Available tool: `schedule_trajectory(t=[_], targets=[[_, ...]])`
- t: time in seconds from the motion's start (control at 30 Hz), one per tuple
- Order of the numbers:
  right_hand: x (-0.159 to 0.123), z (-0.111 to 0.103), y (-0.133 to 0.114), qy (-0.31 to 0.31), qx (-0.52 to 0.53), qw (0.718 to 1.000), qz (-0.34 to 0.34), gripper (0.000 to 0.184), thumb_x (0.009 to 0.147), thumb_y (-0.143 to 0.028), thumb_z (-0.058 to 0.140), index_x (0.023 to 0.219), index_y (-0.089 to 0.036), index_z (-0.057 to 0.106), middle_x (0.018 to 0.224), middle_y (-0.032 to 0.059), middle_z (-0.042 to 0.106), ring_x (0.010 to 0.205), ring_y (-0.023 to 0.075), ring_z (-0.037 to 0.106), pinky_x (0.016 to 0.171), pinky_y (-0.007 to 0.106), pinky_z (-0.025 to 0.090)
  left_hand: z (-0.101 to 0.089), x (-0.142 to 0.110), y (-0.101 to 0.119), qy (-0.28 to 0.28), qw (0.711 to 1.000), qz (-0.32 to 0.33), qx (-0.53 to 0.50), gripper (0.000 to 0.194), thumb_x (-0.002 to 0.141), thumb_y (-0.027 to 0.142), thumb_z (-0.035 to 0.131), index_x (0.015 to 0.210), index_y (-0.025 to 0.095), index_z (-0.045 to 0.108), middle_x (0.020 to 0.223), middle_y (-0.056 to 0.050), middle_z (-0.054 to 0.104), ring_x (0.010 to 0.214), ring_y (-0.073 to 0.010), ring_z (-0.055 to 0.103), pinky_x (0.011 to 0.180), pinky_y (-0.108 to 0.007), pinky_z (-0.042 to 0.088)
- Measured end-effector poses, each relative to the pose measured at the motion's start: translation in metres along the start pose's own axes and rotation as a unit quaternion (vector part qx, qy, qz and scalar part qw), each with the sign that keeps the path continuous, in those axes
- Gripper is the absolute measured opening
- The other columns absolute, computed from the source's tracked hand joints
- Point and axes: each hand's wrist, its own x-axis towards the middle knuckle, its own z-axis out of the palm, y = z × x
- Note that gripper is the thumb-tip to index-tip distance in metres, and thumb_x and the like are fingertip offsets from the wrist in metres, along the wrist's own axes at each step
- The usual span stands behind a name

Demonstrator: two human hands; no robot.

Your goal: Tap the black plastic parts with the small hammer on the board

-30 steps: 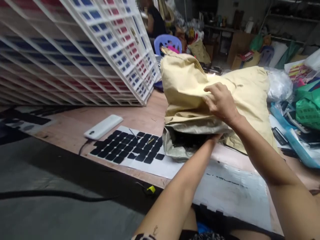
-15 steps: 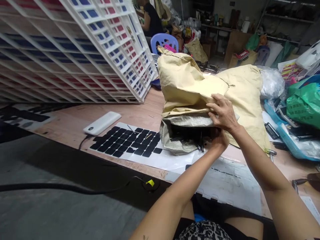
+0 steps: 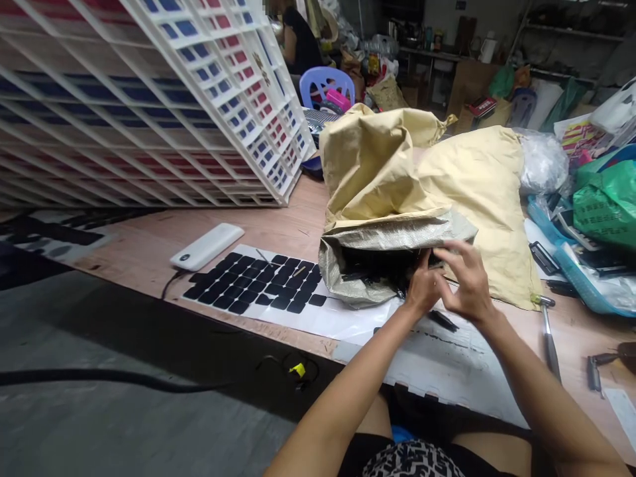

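A yellow woven sack [image 3: 377, 179] lies on the table with its grey-lined mouth folded back towards me. Dark pieces show inside, too shadowed to name. My left hand [image 3: 423, 288] is at the right end of the mouth, fingers curled together; what they hold, if anything, is hidden. Close against it, my right hand [image 3: 467, 281] has its fingers bent and thumb spread apart, slightly blurred, with nothing visible in it. Just below the hands, a slim black piece [image 3: 442, 320] rests on the grey sheet [image 3: 462, 364].
A white plastic crate [image 3: 278, 132] looms at left. Near it lie a white power bank [image 3: 207, 246] and a sheet of black squares [image 3: 248, 281]. At right are a hammer [image 3: 549, 338], a blue basket [image 3: 579, 285] and a green bag [image 3: 606, 205]. Behind, a person [image 3: 301, 43] sits near a purple chair [image 3: 326, 81].
My right hand has let go of the sack's folded edge and come down beside my left. The sack's top has slumped back to the right. The black piece below my hands now shows.
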Motion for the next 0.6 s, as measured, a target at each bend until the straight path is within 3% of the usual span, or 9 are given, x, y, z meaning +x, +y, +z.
schedule_trajectory(t=[0.1,0.17,0.23,0.3,0.37,0.43,0.5,0.57,0.6], targets=[[-0.055,0.023,0.0,-0.06,0.036,0.997,0.013,0.031,0.088,-0.033,0.056,0.117,-0.027,0.066,0.113,0.012,0.062,0.109,0.0305,0.057,0.095,0.046,0.049,-0.034,-0.017,-0.01,0.053,0.999,-0.009,-0.007,0.023,0.088,0.013,0.054,0.091,0.019,0.076,0.129,-0.01,0.064,0.119,-0.0217,0.061,0.101,-0.033,0.052],[-0.082,0.038,0.001,-0.126,0.032,0.991,0.02,0.031,0.089,-0.033,0.059,0.117,-0.023,0.064,0.11,0.0122,0.062,0.101,0.0288,0.058,0.087,0.043,0.052,-0.059,-0.033,-0.017,0.115,0.993,-0.022,0.014,0.024,0.087,0.012,0.053,0.088,0.02,0.075,0.108,-0.008,0.071,0.104,-0.0199,0.066,0.095,-0.035,0.055],[-0.098,0.049,0.002,-0.166,0.019,0.986,0.029,0.028,0.091,-0.031,0.058,0.117,-0.021,0.064,0.11,0.0123,0.061,0.098,0.0271,0.059,0.083,0.041,0.053,-0.082,-0.047,-0.025,0.163,0.985,-0.035,0.044,0.023,0.086,0.013,0.053,0.083,0.021,0.074,0.091,-0.006,0.07,0.09,-0.0187,0.067,0.088,-0.036,0.056],[-0.105,0.057,0.004,-0.179,0.007,0.983,0.033,0.023,0.094,-0.026,0.053,0.113,-0.021,0.065,0.109,0.0121,0.062,0.096,0.0252,0.059,0.081,0.039,0.054,-0.101,-0.054,-0.034,0.216,0.97,-0.063,0.089,0.019,0.082,0.014,0.055,0.083,0.02,0.073,0.09,-0.006,0.068,0.09,-0.0199,0.067,0.09,-0.038,0.055],[-0.104,0.06,0.008,-0.178,0.002,0.984,0.03,0.023,0.096,-0.021,0.047,0.11,-0.022,0.066,0.106,0.0111,0.062,0.094,0.0236,0.06,0.078,0.037,0.054,-0.115,-0.051,-0.046,0.285,0.941,-0.115,0.142,0.025,0.078,0.019,0.062,0.1,0.017,0.072,0.109,-0.011,0.065,0.108,-0.0256,0.063,0.099,-0.044,0.051],[-0.093,0.06,0.013,-0.158,0.003,0.987,0.03,0.026,0.097,-0.02,0.045,0.11,-0.023,0.067,0.102,0.0101,0.063,0.092,0.0229,0.06,0.077,0.035,0.054,-0.122,-0.04,-0.062,0.326,0.907,-0.201,0.175,0.062,0.071,0.028,0.072,0.129,0.011,0.059,0.134,-0.018,0.053,0.129,-0.0333,0.05,0.109,-0.05,0.042],[-0.072,0.059,0.016,-0.118,0.0,0.992,0.041,0.028,0.098,-0.023,0.044,0.114,-0.024,0.067,0.102,0.0103,0.063,0.094,0.0235,0.06,0.08,0.036,0.054,-0.121,-0.03,-0.077,0.292,0.886,-0.324,0.155,0.092,0.066,0.035,0.078,0.145,0.009,0.042,0.142,-0.023,0.047,0.133,-0.0379,0.046,0.11,-0.054,0.04],[-0.041,0.059,0.018,-0.074,-0.022,0.995,0.059,0.03,0.099,-0.026,0.043,0.117,-0.022,0.068,0.105,0.0121,0.064,0.098,0.0253,0.059,0.085,0.038,0.052,-0.111,-0.025,-0.088,0.218,0.87,-0.43,0.106,0.091,0.069,0.038,0.077,0.146,0.009,0.039,0.135,-0.023,0.055,0.125,-0.0386,0.054,0.103,-0.054,0.045],[-0.023,0.06,0.018,-0.061,-0.039,0.995,0.068,0.032,0.099,-0.027,0.043,0.117,-0.021,0.069,0.107,0.0131,0.064,0.1,0.0265,0.058,0.088,0.038,0.051,-0.103,-0.026,-0.092,0.192,0.866,-0.452,0.096,0.082,0.074,0.037,0.074,0.145,0.01,0.042,0.132,-0.022,0.058,0.12,-0.0378,0.057,0.101,-0.053,0.046]])
